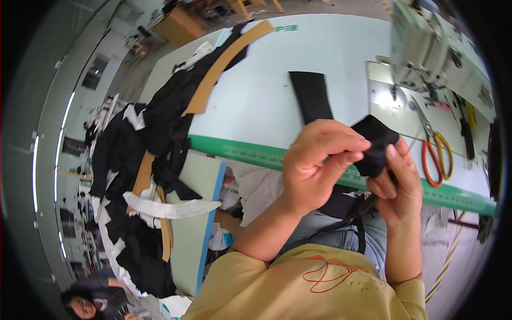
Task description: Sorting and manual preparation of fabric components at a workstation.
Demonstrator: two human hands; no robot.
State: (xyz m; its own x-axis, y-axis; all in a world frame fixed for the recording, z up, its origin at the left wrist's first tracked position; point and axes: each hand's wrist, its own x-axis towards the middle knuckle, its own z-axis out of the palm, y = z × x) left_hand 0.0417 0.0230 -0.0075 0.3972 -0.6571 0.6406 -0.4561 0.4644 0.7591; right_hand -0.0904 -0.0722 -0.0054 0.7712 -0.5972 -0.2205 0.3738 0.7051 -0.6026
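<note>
A small piece of black fabric (pixel 375 140) is held up between my two hands, over the table's front edge. My left hand (pixel 322 160) pinches its left side between thumb and fingertips. On the other side, my right hand (pixel 397 181) grips the fabric with its thumb and bent fingers. Just beyond my left hand, a black fabric strip (pixel 311 96) lies on the white tabletop (pixel 250 101). To the right of the held piece are scissors (pixel 434 154) with one orange and one yellow handle.
A sewing machine (pixel 426 53) stands at the right. Black fabric pieces (pixel 160 128) heap along the left, with a curved tan template (pixel 226 66) and a white curved strip (pixel 170 209) on them. A green ruled strip (pixel 240 149) edges the table. Another person (pixel 90 301) is at lower left.
</note>
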